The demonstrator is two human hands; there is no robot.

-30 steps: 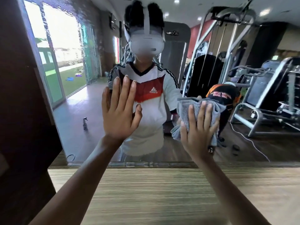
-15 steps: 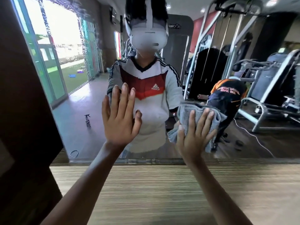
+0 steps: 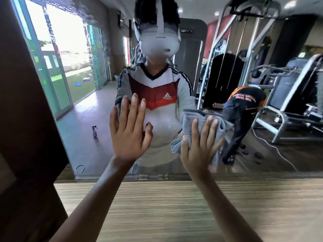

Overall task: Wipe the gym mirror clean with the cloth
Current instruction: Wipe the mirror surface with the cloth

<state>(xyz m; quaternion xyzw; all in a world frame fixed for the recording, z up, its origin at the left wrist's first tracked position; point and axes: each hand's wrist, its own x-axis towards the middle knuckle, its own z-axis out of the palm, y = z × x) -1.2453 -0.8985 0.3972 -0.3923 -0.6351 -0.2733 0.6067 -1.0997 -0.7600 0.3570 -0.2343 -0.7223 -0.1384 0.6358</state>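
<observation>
Mirror: the gym mirror (image 3: 97,105) fills the wall right in front of me, its bottom edge meeting a wooden ledge (image 3: 174,206). The upper left, over the reflected doorway, looks streaky, so my guess is there's plenty left to wipe.

Cloth: the grey cloth (image 3: 197,119) is bunched flat against the glass, low and right of centre, a bit above the ledge.

Right hand: my right hand (image 3: 199,151) is spread over the cloth with the fingers fairly straight, pressing rather than gripping (the thumb sits at the cloth's left edge, and I can't tell if it hooks a fold). A flat palm makes sense, since it puts even pressure on the whole pad.

Left hand: my left hand (image 3: 129,137) is flat on bare glass to the left of the cloth and clear of it, fingers straight, holding nothing. It reads to me as a brace so I can lean into the wipe (that palm print will need doing later, lol).

Around: there's a brown panel (image 3: 26,102) on the left. A spray bottle (image 3: 94,132) and weight machines (image 3: 225,75) show only as reflections.

Change: compared with half a second ago, the cloth and right hand sit slightly further left and the left hand a little lower. Some of that may just be the head camera shifting.
</observation>
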